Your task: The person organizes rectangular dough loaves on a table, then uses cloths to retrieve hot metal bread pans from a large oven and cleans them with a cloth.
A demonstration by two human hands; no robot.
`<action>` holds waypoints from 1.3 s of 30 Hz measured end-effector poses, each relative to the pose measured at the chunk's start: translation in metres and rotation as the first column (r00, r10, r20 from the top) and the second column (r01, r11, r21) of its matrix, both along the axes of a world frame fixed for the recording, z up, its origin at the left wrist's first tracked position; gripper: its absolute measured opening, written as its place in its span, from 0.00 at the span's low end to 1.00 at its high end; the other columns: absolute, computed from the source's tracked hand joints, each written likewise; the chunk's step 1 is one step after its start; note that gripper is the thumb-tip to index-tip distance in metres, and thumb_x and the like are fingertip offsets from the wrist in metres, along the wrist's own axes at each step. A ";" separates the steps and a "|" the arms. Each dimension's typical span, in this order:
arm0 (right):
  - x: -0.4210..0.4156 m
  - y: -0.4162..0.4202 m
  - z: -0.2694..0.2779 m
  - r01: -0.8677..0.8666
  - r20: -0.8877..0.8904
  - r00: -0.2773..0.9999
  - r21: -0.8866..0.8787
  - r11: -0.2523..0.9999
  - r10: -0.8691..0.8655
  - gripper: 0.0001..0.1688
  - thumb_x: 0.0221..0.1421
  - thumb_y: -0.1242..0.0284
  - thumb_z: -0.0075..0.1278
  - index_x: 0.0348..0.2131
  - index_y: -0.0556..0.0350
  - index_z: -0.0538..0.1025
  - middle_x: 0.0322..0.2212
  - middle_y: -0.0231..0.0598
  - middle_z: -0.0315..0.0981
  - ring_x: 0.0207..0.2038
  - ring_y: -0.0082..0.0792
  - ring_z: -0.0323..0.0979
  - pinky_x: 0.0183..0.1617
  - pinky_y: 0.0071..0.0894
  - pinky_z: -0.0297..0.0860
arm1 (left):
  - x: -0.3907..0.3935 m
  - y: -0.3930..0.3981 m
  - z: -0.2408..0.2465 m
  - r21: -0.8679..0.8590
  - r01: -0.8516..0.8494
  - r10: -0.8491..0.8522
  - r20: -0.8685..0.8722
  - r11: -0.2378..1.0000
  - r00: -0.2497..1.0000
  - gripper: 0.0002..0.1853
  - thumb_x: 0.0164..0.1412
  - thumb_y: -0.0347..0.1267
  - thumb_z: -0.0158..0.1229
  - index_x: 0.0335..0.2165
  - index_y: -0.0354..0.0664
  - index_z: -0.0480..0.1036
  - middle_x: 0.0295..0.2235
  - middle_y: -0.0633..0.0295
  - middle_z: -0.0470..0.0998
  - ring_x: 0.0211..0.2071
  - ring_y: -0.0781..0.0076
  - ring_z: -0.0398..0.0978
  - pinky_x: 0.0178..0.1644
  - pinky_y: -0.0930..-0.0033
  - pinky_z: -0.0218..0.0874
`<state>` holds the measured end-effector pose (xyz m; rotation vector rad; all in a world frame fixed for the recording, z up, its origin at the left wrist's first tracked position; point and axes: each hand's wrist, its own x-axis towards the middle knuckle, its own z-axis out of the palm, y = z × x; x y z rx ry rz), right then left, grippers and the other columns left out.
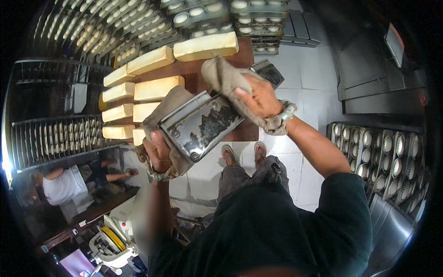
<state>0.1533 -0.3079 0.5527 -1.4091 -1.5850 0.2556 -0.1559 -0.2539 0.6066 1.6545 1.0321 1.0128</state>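
Observation:
Between my hands is a worn metal loaf pan [207,126], tilted, its scuffed dark side towards me. My left hand [157,152] grips its left end through a folded grey-brown cloth [178,104]. A second cloth [221,74] wraps my right hand [258,97], which is at the pan's upper right end; the cloth hides the fingers' contact. Pale, golden-edged bread loaves [159,88] lie in rows on the brown table [245,52] beyond and left of the pan. Another dark metal pan [270,73] is at the table's right edge, partly hidden by my right hand.
Racks of trays with dough pieces [121,20] stand behind the table, with another rack [380,155] at right. Two people [65,185] are at lower left, near a machine with a yellow part [112,239]. A large dark metal unit [363,69] stands at upper right.

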 end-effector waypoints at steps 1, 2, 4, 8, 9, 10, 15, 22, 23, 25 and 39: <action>0.013 -0.002 -0.015 0.035 0.038 0.999 0.004 0.999 -0.035 0.22 0.58 0.61 0.45 0.42 0.64 0.73 0.39 0.57 0.73 0.41 0.57 0.72 0.47 0.44 0.69 | -0.020 -0.002 -0.012 0.012 -0.075 0.076 -0.105 0.997 0.992 0.22 0.68 0.42 0.40 0.46 0.33 0.65 0.39 0.58 0.73 0.37 0.72 0.69 0.40 0.70 0.61; 0.022 -0.001 -0.029 0.043 0.005 0.999 -0.001 0.999 -0.043 0.23 0.59 0.61 0.44 0.42 0.64 0.73 0.39 0.57 0.73 0.41 0.56 0.72 0.47 0.43 0.69 | -0.049 -0.001 -0.033 0.041 -0.154 0.159 -0.214 0.987 0.964 0.22 0.68 0.42 0.40 0.46 0.32 0.64 0.40 0.57 0.73 0.38 0.73 0.69 0.40 0.70 0.61; 0.048 0.003 -0.052 0.067 -0.033 0.997 -0.016 0.998 -0.068 0.24 0.59 0.59 0.44 0.43 0.62 0.73 0.39 0.56 0.73 0.41 0.54 0.73 0.46 0.42 0.70 | -0.059 0.001 -0.040 0.202 -0.125 0.188 -0.331 0.971 0.925 0.24 0.68 0.42 0.40 0.51 0.31 0.60 0.45 0.54 0.70 0.43 0.70 0.67 0.46 0.68 0.58; 0.097 0.004 -0.093 0.132 -0.248 0.947 -0.282 0.950 -0.205 0.24 0.62 0.59 0.41 0.44 0.61 0.73 0.39 0.52 0.74 0.40 0.45 0.75 0.47 0.36 0.69 | -0.090 0.017 -0.059 0.717 0.121 0.393 -0.506 0.686 0.768 0.28 0.67 0.41 0.43 0.56 0.28 0.55 0.52 0.48 0.66 0.51 0.59 0.64 0.55 0.61 0.53; 0.105 0.007 -0.100 0.165 -0.134 0.970 -0.257 0.952 -0.204 0.24 0.61 0.59 0.41 0.45 0.60 0.73 0.38 0.51 0.75 0.39 0.45 0.75 0.46 0.34 0.69 | -0.099 0.024 -0.067 0.804 0.221 0.461 -0.515 0.552 0.723 0.29 0.66 0.40 0.43 0.57 0.27 0.54 0.53 0.46 0.65 0.53 0.56 0.63 0.57 0.59 0.51; 0.109 0.007 -0.106 0.194 -0.015 0.979 -0.239 0.951 -0.204 0.23 0.61 0.59 0.42 0.45 0.59 0.73 0.37 0.50 0.75 0.38 0.45 0.75 0.46 0.33 0.69 | -0.107 0.027 -0.073 0.851 0.324 0.526 -0.514 0.414 0.678 0.31 0.66 0.40 0.44 0.57 0.26 0.53 0.54 0.45 0.64 0.55 0.53 0.62 0.59 0.57 0.49; 0.105 0.009 -0.161 0.315 0.573 0.794 -0.103 0.944 -0.202 0.22 0.61 0.59 0.43 0.48 0.53 0.72 0.36 0.46 0.75 0.38 0.42 0.73 0.44 0.28 0.66 | -0.183 0.035 -0.120 0.811 0.226 0.447 -0.503 0.540 0.740 0.31 0.66 0.40 0.42 0.57 0.23 0.55 0.56 0.41 0.63 0.57 0.45 0.61 0.62 0.51 0.48; 0.116 0.009 -0.161 0.291 0.359 0.919 -0.341 0.894 -0.162 0.24 0.61 0.59 0.43 0.51 0.52 0.70 0.39 0.45 0.73 0.41 0.40 0.70 0.47 0.29 0.65 | -0.147 0.036 -0.077 -0.067 0.073 -0.042 0.389 0.995 0.920 0.30 0.69 0.45 0.36 0.58 0.33 0.57 0.56 0.49 0.64 0.54 0.59 0.64 0.59 0.61 0.54; 0.121 0.006 -0.147 0.267 0.317 0.935 -0.330 0.905 -0.160 0.24 0.62 0.59 0.43 0.52 0.51 0.69 0.39 0.45 0.72 0.41 0.40 0.70 0.47 0.29 0.64 | -0.142 0.028 -0.081 -0.309 0.108 0.071 0.515 0.945 0.854 0.30 0.69 0.47 0.36 0.57 0.35 0.58 0.55 0.52 0.65 0.52 0.60 0.65 0.58 0.61 0.56; 0.130 0.002 -0.109 0.213 0.253 0.958 -0.306 0.928 -0.136 0.25 0.62 0.59 0.42 0.53 0.51 0.69 0.40 0.44 0.72 0.42 0.39 0.69 0.48 0.29 0.64 | -0.132 0.012 -0.082 -0.703 0.183 0.498 0.639 0.687 0.586 0.30 0.67 0.50 0.37 0.55 0.38 0.62 0.52 0.56 0.68 0.50 0.63 0.67 0.55 0.61 0.59; -0.084 0.035 0.141 -0.029 0.278 0.943 -0.473 0.881 0.180 0.24 0.63 0.53 0.38 0.40 0.54 0.73 0.26 0.43 0.65 0.31 0.37 0.63 0.37 0.39 0.63 | -0.021 0.008 -0.031 -0.174 -0.277 0.264 -0.094 0.945 0.960 0.26 0.67 0.45 0.44 0.22 0.35 0.71 0.18 0.62 0.71 0.21 0.75 0.64 0.23 0.63 0.56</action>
